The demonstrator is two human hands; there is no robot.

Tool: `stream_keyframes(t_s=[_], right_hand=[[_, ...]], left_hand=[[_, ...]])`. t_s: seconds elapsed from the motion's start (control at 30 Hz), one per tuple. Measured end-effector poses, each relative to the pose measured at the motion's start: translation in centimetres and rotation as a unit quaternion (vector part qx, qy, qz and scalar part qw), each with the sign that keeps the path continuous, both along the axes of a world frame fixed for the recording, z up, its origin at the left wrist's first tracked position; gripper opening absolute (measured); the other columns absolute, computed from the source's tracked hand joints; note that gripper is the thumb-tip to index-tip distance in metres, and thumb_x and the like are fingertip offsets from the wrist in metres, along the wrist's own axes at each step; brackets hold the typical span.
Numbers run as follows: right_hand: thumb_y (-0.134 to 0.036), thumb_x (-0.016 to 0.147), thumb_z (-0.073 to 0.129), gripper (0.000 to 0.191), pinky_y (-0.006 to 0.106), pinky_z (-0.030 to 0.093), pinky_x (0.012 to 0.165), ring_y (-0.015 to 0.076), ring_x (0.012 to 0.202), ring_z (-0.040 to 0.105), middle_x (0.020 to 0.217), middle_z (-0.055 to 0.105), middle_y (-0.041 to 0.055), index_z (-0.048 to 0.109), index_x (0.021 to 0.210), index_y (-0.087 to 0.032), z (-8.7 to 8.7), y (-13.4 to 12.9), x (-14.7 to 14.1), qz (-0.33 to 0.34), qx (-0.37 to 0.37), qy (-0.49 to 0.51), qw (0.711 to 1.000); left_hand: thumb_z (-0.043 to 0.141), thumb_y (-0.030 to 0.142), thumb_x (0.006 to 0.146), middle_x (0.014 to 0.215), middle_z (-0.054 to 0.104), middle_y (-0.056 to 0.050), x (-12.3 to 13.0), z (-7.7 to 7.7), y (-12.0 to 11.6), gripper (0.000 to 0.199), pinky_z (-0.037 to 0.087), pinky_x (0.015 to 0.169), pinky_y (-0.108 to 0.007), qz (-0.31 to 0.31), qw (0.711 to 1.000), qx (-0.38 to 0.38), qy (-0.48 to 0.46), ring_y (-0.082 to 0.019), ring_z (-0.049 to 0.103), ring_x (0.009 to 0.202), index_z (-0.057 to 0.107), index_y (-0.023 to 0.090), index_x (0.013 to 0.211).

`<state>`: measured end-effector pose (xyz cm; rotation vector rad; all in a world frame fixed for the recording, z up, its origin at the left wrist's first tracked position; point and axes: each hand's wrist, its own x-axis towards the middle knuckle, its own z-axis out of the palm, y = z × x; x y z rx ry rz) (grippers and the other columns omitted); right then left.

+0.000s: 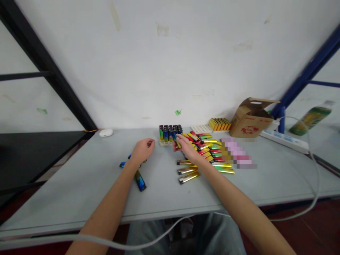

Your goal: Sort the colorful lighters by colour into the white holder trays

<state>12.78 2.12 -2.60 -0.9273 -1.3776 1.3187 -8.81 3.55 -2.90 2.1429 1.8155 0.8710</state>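
My right hand [186,147] is closed around a blue-and-gold lighter [174,135], holding it at the front right corner of a white tray [165,143]. Several blue-green lighters with black ends [166,134] stand upright in that tray. To its left, my left hand [143,150] hovers with fingers curled together; whether anything is between them is hidden. Beneath the left wrist lie a few dark blue lighters, one blue-green lighter [140,181] nearest the table's front. A loose pile of shiny red, green and gold lighters [209,152] spreads beside and under my right hand.
Behind the pile stand a white holed tray [201,129] and a block of orange cylinders [220,124]. An open cardboard box [248,122], a power strip [285,141] and a pink blurred item [236,150] are right. A white case [106,132] sits left; a cable [148,244] crosses in front.
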Motion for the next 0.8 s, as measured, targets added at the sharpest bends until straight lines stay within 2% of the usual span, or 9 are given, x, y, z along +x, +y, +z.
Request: stream_keyframes(t_s=[0.07,0.17,0.27,0.37,0.43,0.5,0.67,0.8], right_hand=[[-0.039,0.090,0.043,0.027,0.022,0.042,0.052,0.0093,0.054,0.046,0.066,0.050,-0.0035,0.060,0.094,-0.017,0.7,0.0,0.1,0.028,-0.086,0.100,0.991],[-0.042,0.084,0.055,0.028,0.019,0.037,0.048,0.0067,0.049,0.041,0.063,0.046,-0.0065,0.062,0.095,-0.017,1.8,-0.4,0.5,0.077,-0.141,0.181,0.970],[-0.034,0.083,0.058,0.021,0.020,0.042,0.052,0.0083,0.054,0.049,0.065,0.053,-0.0049,0.062,0.095,-0.017,2.6,-0.9,0.8,0.093,-0.164,0.202,0.961],[-0.030,0.090,0.047,0.022,0.026,0.050,0.065,0.0133,0.070,0.060,0.080,0.065,0.0021,0.062,0.099,-0.017,3.0,-1.1,0.9,0.100,-0.187,0.216,0.953],[-0.029,0.093,0.042,0.024,0.029,0.052,0.070,0.0151,0.076,0.062,0.087,0.067,0.0049,0.061,0.103,-0.017,3.1,-1.1,1.0,0.109,-0.197,0.231,0.947],[-0.027,0.093,0.040,0.025,0.027,0.051,0.068,0.0143,0.073,0.062,0.086,0.067,0.0045,0.061,0.104,-0.017,3.1,-1.0,1.1,0.112,-0.210,0.252,0.938],[-0.030,0.094,0.037,0.028,0.020,0.039,0.047,0.0093,0.049,0.047,0.063,0.053,-0.0025,0.061,0.099,-0.015,2.8,-0.7,1.4,0.115,-0.232,0.310,0.915],[-0.037,0.095,0.036,0.031,0.018,0.028,0.040,0.0075,0.038,0.030,0.053,0.039,-0.0065,0.059,0.089,-0.016,3.0,-0.8,1.4,0.131,-0.235,0.316,0.910]], left_hand=[[0.044,0.035,0.083,0.090,0.076,-0.009,0.0,0.0,0.0,0.032,0.053,0.083,-0.033,-0.003,1.000,0.003,0.001,-0.023,0.070,0.084,0.071,0.019,0.090],[0.044,0.035,0.083,0.090,0.076,-0.008,0.1,-0.1,0.0,0.031,0.053,0.083,-0.032,-0.006,1.000,0.003,0.005,-0.023,0.070,0.084,0.071,0.019,0.090],[0.044,0.035,0.083,0.090,0.076,-0.008,0.1,-0.3,0.1,0.031,0.053,0.083,-0.032,-0.007,1.000,0.008,0.011,-0.022,0.070,0.084,0.070,0.019,0.090],[0.044,0.036,0.084,0.089,0.076,-0.008,0.1,-0.5,0.2,0.032,0.052,0.084,-0.032,-0.009,1.000,0.014,0.014,-0.023,0.070,0.084,0.071,0.020,0.090],[0.044,0.036,0.084,0.088,0.076,-0.008,0.1,-0.6,0.2,0.032,0.052,0.083,-0.032,-0.009,1.000,0.013,0.018,-0.023,0.070,0.083,0.071,0.020,0.090],[0.044,0.036,0.084,0.088,0.075,-0.008,0.1,-0.6,0.2,0.032,0.052,0.082,-0.032,-0.008,1.000,0.013,0.022,-0.023,0.070,0.083,0.071,0.020,0.090],[0.043,0.035,0.084,0.089,0.075,-0.010,0.1,-0.6,0.2,0.033,0.052,0.082,-0.033,-0.017,1.000,0.012,0.017,-0.024,0.070,0.084,0.071,0.018,0.091],[0.043,0.036,0.085,0.090,0.075,-0.009,0.2,-0.5,0.0,0.034,0.051,0.084,-0.033,-0.014,1.000,0.011,0.022,-0.023,0.070,0.085,0.071,0.018,0.092]])
